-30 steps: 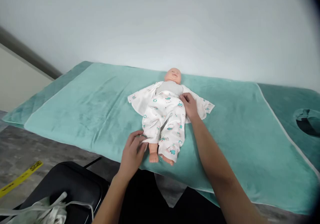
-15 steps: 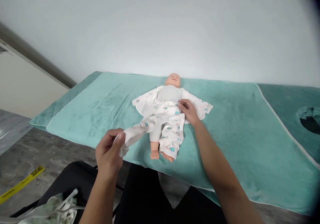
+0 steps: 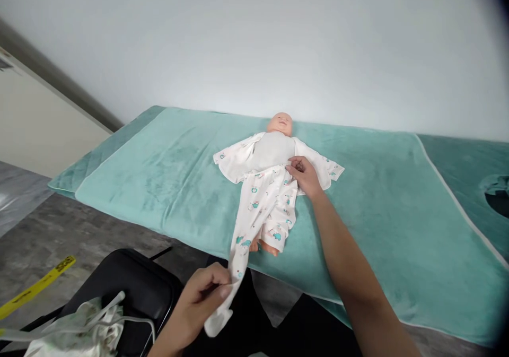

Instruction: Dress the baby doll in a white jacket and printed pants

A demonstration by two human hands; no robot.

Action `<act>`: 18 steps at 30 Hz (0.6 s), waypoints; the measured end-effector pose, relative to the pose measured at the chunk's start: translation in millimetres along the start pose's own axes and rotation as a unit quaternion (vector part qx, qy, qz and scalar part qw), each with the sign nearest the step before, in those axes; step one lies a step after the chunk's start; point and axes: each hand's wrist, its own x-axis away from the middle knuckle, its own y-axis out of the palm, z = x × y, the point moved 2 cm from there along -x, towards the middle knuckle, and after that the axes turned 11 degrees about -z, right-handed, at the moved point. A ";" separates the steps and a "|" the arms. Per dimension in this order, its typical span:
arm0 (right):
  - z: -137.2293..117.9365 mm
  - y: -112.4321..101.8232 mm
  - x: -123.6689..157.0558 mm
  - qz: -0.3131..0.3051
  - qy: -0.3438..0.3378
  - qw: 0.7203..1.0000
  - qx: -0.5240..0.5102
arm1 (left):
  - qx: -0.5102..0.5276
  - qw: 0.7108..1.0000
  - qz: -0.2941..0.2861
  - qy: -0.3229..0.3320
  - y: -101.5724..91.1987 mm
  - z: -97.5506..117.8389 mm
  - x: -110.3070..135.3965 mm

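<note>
Looks down at a baby doll (image 3: 274,150) flat on its back, face up, on a green massage bed cover (image 3: 191,160). Grips the bottom end of 1 leg of the doll's printed pants (image 3: 266,200) in the left hand (image 3: 199,301), with thumb and fingers squeezed on the cloth. Stretches that pants leg long and thin past the front edge of the bed cover, with a floppy white end below the fingers. Pinches the top edge of the pants with the right hand (image 3: 306,175), thumb and fingertips near each other by the doll's left hip. Shows bits of 2 bare feet (image 3: 270,248) at the bottom of the pants. Has a white baby jacket (image 3: 236,158) spread wide at the doll's 2 sides, sleeves out, around a pale gray middle. Has a black chair (image 3: 135,283) down by the left arm, with a crumpled cloth (image 3: 79,325) on the seat. Shows a yellow strip (image 3: 37,288) along the gray floor (image 3: 107,229), and a plain wall (image 3: 254,44) behind the bed cover.
</note>
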 end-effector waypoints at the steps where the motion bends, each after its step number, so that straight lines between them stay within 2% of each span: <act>1: -0.4 -0.5 -0.8 0.004 -0.001 1.000 0.011 | 0.058 0.997 0.050 -0.001 -3.8 2.0 1.7; 4: -13.1 0.0 2.4 0.041 -0.036 0.994 0.096 | 0.208 0.961 0.185 0.002 -18.0 5.4 4.4; 6: -34.8 7.5 15.8 0.049 -0.078 0.980 0.174 | 0.274 0.937 0.217 0.016 -24.7 7.7 2.0; 8: -63.0 24.3 40.9 -0.007 -0.108 0.967 0.229 | 0.315 0.922 0.222 0.022 -27.6 9.9 -2.1; 10: -89.7 50.0 74.5 -0.142 -0.124 0.947 0.260 | 0.329 0.918 0.223 0.023 -27.4 10.8 -5.0; 12: -108.7 78.9 109.2 -0.279 -0.152 0.900 0.298 | 0.319 0.921 0.221 0.029 -24.4 9.0 -4.7; 13: -113.8 92.2 123.6 -0.318 -0.165 0.872 0.334 | 0.309 0.926 0.213 0.028 -21.8 6.8 -3.4; 14: -115.7 104.0 134.7 -0.333 -0.174 0.847 0.376 | 0.297 0.933 0.203 0.024 -18.7 4.0 -1.4; 16: -111.8 122.5 147.2 -0.321 -0.187 0.808 0.457 | 0.272 0.945 0.182 0.009 -12.5 -2.6 3.9; 18: -102.1 134.1 150.2 -0.289 -0.194 0.789 0.507 | 0.240 0.957 0.166 -0.004 -9.2 -8.1 10.4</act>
